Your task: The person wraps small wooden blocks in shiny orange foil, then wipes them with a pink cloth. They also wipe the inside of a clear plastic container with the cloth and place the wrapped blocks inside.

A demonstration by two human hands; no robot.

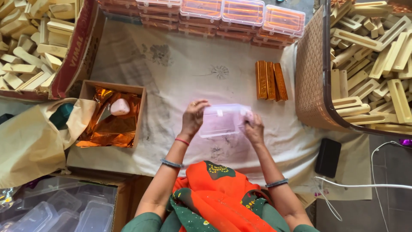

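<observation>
Clear plastic box (224, 120) pinched end to end, left hand (193, 117) and right hand (254, 129) gripping its ends; slick walls could slip, dropping onto the cloth (180, 81) below

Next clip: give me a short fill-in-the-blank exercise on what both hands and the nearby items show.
1. Both hands, left hand and right hand, hold one clear plastic ____.
2. The wrapped bars on the cloth are ____ in colour.
3. The woven basket holds pale ____ pieces.

Missing words: box; orange; wooden
</observation>
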